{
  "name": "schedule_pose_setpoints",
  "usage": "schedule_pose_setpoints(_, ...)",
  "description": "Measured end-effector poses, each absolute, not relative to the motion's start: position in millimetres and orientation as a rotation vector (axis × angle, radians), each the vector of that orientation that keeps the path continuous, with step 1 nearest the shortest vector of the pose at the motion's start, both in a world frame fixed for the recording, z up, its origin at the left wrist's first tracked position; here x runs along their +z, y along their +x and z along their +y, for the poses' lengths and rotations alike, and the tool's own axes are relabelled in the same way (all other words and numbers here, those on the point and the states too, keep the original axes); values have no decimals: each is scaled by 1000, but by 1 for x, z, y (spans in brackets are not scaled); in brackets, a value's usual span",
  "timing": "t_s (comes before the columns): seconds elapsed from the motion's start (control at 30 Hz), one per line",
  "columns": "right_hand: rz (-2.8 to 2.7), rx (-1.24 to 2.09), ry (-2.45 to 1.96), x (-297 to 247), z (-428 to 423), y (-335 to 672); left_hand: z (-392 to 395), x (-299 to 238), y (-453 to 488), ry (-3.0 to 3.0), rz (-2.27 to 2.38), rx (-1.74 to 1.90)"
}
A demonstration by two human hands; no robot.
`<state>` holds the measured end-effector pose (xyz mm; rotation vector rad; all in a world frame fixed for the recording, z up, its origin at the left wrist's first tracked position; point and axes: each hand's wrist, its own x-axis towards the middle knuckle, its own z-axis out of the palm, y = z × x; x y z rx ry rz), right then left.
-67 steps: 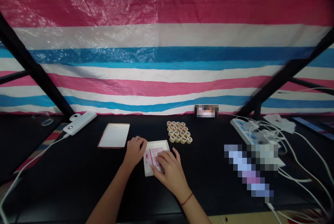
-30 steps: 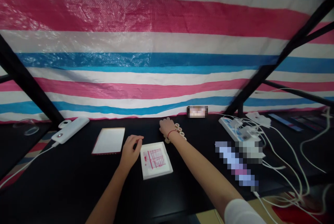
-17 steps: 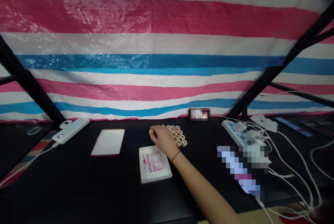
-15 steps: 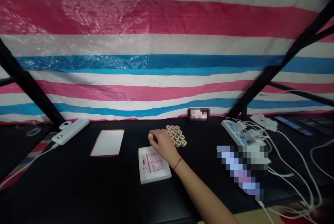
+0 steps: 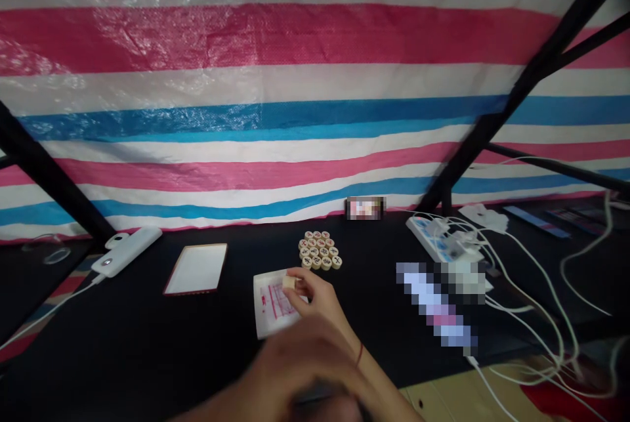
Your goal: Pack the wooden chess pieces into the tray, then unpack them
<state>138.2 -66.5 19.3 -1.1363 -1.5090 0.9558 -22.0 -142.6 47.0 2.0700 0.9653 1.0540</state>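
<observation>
My right hand (image 5: 317, 298), with a red string at the wrist, pinches a round pale wooden game piece (image 5: 289, 283) between fingertips. It hovers over a white folded sheet printed with a red grid (image 5: 266, 309) on the black table (image 5: 147, 343). A cluster of several round wooden pieces with red and dark marks (image 5: 319, 250) lies just behind the sheet. My left hand (image 5: 295, 373) is a large motion-blurred shape close to the camera, in front of my right forearm; its fingers cannot be made out.
A white flat rectangle with a red rim (image 5: 197, 269) lies left of the sheet. A white power bank with cable (image 5: 126, 250) sits at the far left. A power strip (image 5: 440, 243) with tangled white cables is on the right. A striped tarp (image 5: 295, 113) hangs behind.
My right hand took a piece from the cluster and drew it back over the grid sheet. My left hand left the sheet, went out of view, and now shows blurred near the camera.
</observation>
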Motion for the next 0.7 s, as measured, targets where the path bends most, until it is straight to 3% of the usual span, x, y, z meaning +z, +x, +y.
schedule_pose_setpoints(0.13,-1243,1193,-1011,15,-68,139,-73,55,-21,2315,981,957)
schedule_pose_setpoints(0.3,-1221,1292,-937,8,-66,134,-49,25,-32,2356,1042,893)
schedule_pose_setpoints(0.5,-1220,1246,-966,-4,-61,138,-45,23,-40,2231,1141,984)
schedule_pose_setpoints(0.7,-936,1013,-1111,-27,-48,163,-37,-4,-68,1747,1466,1188)
